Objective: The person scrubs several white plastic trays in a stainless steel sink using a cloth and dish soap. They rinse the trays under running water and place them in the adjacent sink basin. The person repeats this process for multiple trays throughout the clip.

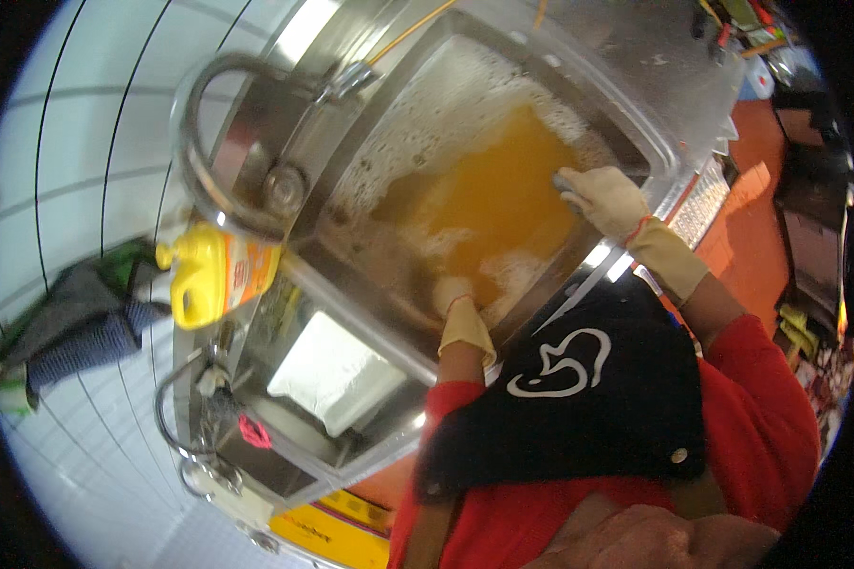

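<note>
A steel sink basin [356,139] full of cloudy, foamy water lies before me. Under the surface shows a broad orange-yellow flat thing [502,181], perhaps a board or tray; its lower edges blur in the water. My right hand [605,201], in a cream rubber glove, is above the basin's near right side with a small grey scrubber [561,182] in its fingers. My left hand [457,293], gloved alike, dips into the water at the near left, close to the orange thing. Its fingertips are hidden, so its grip cannot be made out.
A curved hose faucet [196,135] arches over the sink's far left side. Beside it stands a yellow jug [203,274]. The adjoining basin holds a white plastic container [338,373]. Cloths [89,341] hang by the tiled wall. An orange floor [751,206] shows at right.
</note>
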Demonstrator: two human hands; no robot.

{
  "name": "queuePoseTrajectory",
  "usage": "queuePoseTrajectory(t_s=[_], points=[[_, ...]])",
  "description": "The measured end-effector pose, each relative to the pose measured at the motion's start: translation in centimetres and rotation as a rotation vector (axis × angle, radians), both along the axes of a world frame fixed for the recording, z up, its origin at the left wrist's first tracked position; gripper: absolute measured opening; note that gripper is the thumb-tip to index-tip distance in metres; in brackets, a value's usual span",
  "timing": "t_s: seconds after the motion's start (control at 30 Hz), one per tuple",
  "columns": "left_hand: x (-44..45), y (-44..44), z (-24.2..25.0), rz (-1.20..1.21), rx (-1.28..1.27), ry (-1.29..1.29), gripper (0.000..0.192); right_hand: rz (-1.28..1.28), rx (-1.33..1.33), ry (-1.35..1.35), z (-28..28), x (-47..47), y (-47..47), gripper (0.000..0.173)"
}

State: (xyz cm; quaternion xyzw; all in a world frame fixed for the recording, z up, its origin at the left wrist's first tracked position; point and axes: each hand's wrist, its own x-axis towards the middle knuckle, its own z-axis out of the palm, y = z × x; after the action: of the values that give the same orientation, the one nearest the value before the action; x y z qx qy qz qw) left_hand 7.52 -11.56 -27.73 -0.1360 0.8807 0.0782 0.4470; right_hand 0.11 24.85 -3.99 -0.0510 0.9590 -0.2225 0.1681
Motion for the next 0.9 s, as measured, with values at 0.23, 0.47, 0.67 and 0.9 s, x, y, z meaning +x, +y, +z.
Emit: queuePoseTrajectory(t_s=[0.23,0.47,0.67,0.9], points=[[2.0,-1.0,1.4,-0.259,-0.04,0.068,0.04,-0.047,0.062,-0.199,2.1,-0.4,-0.2,0.036],[2.3,-2.0,1.9,-0.17,-0.144,0.085,0.041,-0.036,0.09,-0.186,2.1,-0.2,0.2,0.04],[2.2,-2.4,2.1,-0.13,-0.179,0.119,0.042,-0.084,0.021,-0.185,1.2,0.1,0.6,0.042],[1.7,-2.2,2.4,-0.087,-0.212,0.154,0.043,-0.078,-0.021,-0.245,0.5,-0.1,1.0,0.041]])
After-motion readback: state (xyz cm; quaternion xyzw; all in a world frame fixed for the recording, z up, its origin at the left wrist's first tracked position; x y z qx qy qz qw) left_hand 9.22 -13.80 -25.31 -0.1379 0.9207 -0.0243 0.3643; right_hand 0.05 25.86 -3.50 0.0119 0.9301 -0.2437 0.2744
